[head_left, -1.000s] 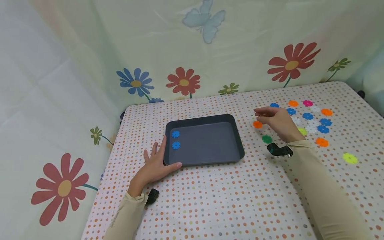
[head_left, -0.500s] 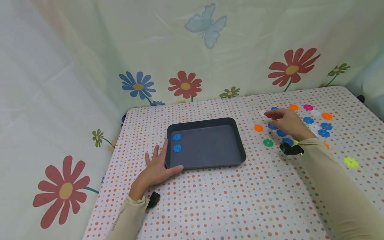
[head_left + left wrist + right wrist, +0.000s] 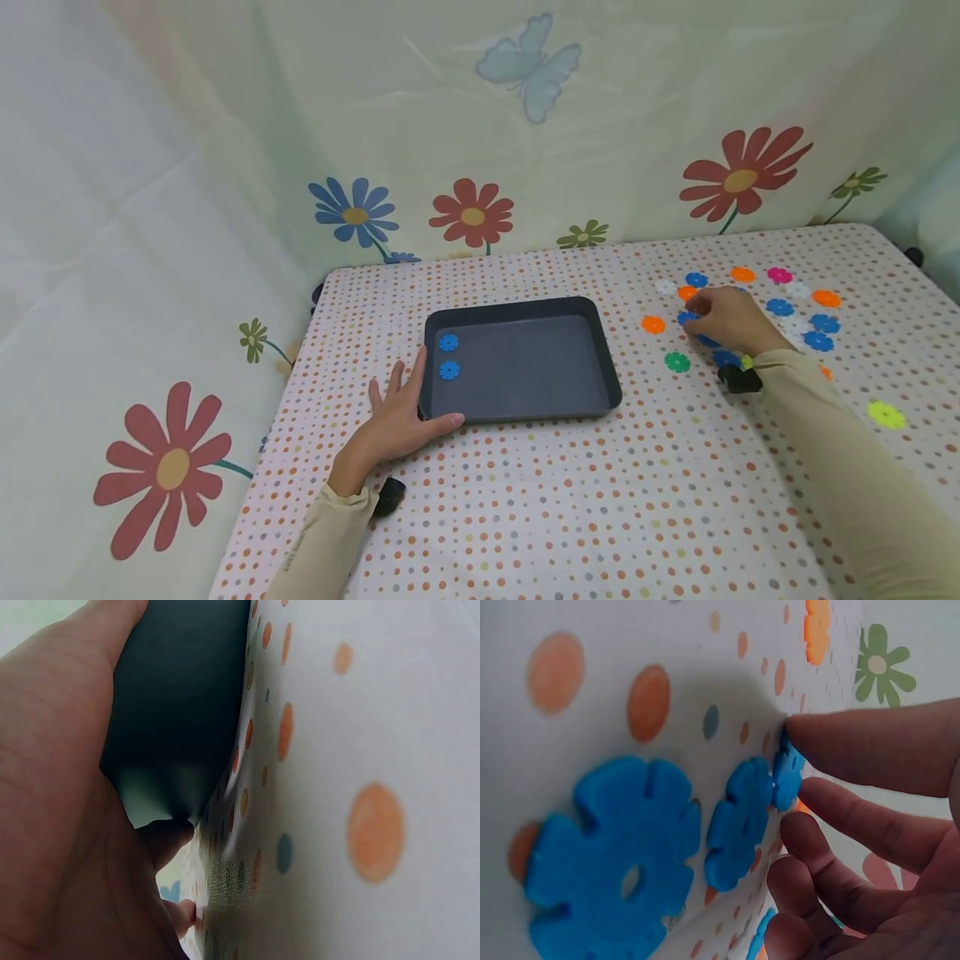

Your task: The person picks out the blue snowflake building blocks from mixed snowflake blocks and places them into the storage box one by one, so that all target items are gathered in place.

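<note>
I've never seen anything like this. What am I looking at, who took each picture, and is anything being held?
There is no machine here, just a person's bare hands. The wide picture comes from a camera on the head; the two close-ups come from cameras worn on the wrists.

On a dotted tablecloth sits a dark gray tray, with two blue flower-shaped discs inside, near its left side. The left hand rests against the tray's near left corner, fingers spread.

To the right lie loose discs: blue, white, a green one, orange, yellow and a pink one. The right hand has thumb and forefinger pinching a blue disc; whether it is lifted is hard to tell.
</note>
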Motion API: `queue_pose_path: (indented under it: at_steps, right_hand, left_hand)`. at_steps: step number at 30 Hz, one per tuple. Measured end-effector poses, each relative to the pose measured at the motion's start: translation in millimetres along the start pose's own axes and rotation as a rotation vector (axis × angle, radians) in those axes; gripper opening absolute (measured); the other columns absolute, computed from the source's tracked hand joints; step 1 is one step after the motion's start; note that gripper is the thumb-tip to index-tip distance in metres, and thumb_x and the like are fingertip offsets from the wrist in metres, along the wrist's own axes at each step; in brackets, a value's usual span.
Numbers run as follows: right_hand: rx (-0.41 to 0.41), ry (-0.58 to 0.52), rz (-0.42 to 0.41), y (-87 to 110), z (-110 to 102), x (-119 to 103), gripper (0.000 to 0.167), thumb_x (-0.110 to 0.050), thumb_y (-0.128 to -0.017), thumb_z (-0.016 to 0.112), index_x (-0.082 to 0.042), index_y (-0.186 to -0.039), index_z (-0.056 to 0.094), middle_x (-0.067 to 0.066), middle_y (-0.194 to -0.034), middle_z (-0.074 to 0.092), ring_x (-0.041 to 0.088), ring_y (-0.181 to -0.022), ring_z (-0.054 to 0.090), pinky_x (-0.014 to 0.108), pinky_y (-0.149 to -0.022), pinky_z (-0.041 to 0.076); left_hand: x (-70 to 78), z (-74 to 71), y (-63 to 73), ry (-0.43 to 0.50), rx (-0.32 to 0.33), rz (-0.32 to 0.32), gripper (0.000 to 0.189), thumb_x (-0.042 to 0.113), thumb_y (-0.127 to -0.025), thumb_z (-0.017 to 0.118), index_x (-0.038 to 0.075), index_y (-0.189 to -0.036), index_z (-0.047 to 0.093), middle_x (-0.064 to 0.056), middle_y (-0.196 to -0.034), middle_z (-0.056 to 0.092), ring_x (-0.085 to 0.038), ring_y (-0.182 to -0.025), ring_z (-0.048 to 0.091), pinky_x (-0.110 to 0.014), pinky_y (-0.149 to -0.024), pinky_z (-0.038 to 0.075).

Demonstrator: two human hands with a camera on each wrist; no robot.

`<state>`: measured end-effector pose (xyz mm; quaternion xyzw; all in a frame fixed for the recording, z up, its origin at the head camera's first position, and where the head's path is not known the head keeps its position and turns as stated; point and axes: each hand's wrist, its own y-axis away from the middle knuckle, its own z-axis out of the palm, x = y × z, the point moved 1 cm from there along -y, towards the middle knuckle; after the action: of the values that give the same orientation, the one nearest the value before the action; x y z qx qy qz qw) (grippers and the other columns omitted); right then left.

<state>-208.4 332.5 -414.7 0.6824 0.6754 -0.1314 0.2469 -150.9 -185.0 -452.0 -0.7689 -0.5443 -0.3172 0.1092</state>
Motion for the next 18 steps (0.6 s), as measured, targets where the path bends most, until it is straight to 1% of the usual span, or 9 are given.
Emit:
queue_pose_path:
  at_steps: [4,10,13,16,18]
  right_hand:
    - [-0.006,-0.008,0.013,1.6,0.8,2.4,0.036,-0.004,-0.099,0.070,0.021,-0.122,0.056,0.040,-0.118,0.057,0.050,-0.102,0.054,0.064,-0.092,0.050]
    - [-0.002,-0.013,0.017,4.7,2.4,0.6,0.032,-0.004,-0.099,0.072,0.013,-0.119,0.052,0.036,-0.111,0.058,0.046,-0.094,0.055,0.054,-0.080,0.051]
    - [0.031,-0.011,0.003,4.8,2.4,-2.1,0.028,-0.001,-0.099,0.071,0.012,-0.118,0.055,0.035,-0.108,0.059,0.045,-0.090,0.056,0.051,-0.076,0.051]
    - [0.080,-0.007,-0.020,5.4,0.6,-4.2,0.022,0.002,-0.100,0.067,0.012,-0.117,0.059,0.035,-0.107,0.061,0.045,-0.088,0.058,0.053,-0.075,0.053]
    - [0.098,-0.019,-0.023,6.9,-1.0,-4.9,0.020,0.002,-0.100,0.063,0.013,-0.117,0.062,0.036,-0.108,0.062,0.045,-0.089,0.059,0.054,-0.076,0.054]
  left_hand:
    - [0.1,1.5,-0.8,-0.005,-0.004,0.006,0.122,0.070,-0.093,0.070,0.024,-0.173,-0.009,-0.014,-0.178,0.010,-0.034,-0.163,-0.012,-0.069,-0.118,-0.022]
    - [-1.3,2.7,1.0,0.005,-0.013,0.004,0.122,0.070,-0.093,0.070,0.023,-0.173,-0.009,-0.015,-0.178,0.010,-0.034,-0.163,-0.013,-0.069,-0.117,-0.023]
    - [-3.2,3.0,1.2,0.001,-0.009,0.002,0.122,0.071,-0.093,0.070,0.023,-0.173,-0.010,-0.015,-0.178,0.011,-0.034,-0.163,-0.012,-0.069,-0.117,-0.023]
    - [-3.2,2.8,0.5,0.002,-0.006,0.003,0.122,0.070,-0.093,0.069,0.023,-0.173,-0.010,-0.016,-0.178,0.009,-0.034,-0.163,-0.013,-0.069,-0.117,-0.023]
    - [-3.1,2.5,0.3,0.000,-0.009,0.001,0.122,0.070,-0.093,0.069,0.024,-0.173,-0.010,-0.015,-0.178,0.007,-0.034,-0.163,-0.013,-0.069,-0.117,-0.023]
